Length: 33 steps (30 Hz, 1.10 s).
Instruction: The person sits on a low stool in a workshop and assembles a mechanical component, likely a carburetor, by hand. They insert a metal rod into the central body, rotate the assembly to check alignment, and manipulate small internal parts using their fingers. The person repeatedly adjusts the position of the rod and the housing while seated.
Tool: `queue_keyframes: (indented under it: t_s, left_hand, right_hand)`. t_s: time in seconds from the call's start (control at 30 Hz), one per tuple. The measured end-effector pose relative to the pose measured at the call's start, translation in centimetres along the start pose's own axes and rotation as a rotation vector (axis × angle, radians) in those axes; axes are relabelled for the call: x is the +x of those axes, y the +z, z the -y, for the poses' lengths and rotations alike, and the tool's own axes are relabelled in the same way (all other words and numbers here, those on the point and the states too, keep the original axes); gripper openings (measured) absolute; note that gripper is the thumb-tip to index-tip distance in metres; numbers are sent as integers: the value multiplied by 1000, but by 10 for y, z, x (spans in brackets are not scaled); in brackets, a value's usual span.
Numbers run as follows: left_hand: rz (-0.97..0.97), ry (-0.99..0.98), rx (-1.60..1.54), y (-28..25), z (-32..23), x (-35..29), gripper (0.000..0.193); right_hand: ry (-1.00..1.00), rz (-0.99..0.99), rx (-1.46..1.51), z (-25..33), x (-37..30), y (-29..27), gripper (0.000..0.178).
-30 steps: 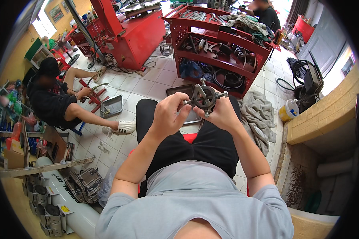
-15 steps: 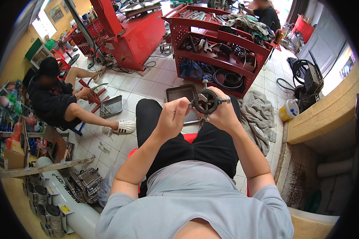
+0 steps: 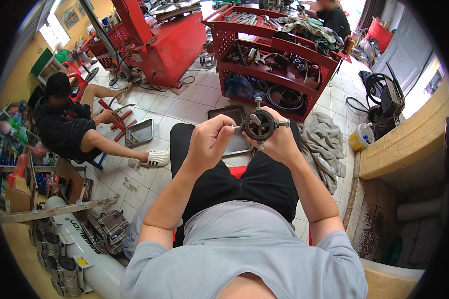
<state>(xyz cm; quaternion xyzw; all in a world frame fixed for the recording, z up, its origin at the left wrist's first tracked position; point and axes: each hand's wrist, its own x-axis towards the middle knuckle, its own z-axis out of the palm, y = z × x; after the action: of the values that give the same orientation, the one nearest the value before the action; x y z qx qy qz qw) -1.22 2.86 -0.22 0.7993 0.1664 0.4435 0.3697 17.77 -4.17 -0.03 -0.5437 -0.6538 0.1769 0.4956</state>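
My left hand [image 3: 208, 142] pinches the silver metal bolt [image 3: 237, 128] on the dark round metal ring [image 3: 271, 126] my right hand [image 3: 283, 143] grips. I should brace that ring steady.

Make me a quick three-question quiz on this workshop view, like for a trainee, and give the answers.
1. Which hand is at the left-pointing bolt of the dark metal ring?
2. True or false: wrenches lie on top of the red tool cart.
3. Fill in: the grey cloth beside the seated wearer's right leg lies on the ____.

Key: 1. The left hand. 2. True. 3. Floor.
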Motion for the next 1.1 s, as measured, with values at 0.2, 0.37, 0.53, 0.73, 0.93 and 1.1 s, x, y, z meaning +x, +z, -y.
queue_keyframes:
  t_s: [0.2,0.37,0.53,0.73,0.93,1.1]
  left_hand:
    - [-37,-20,52,3,-7,0,40]
    - [-5,34,-86,1,-2,0,37]
    - [-50,-24,-10,6,-2,-1,38]
    - [-65,23,15,4,-5,-2,38]
    - [-39,17,-79,4,3,-1,38]
    - [-54,-25,9,5,-6,-1,37]
  right_hand:
    - [-54,-49,-40,0,1,0,31]
    - [-62,-59,-32,2,1,0,30]
    - [-4,-27,-9,2,0,-1,34]
    - [-31,-35,-1,2,1,-1,34]
    - [-28,-41,-23,1,-1,-2,34]
    - [-6,-34,-14,3,0,-2,34]
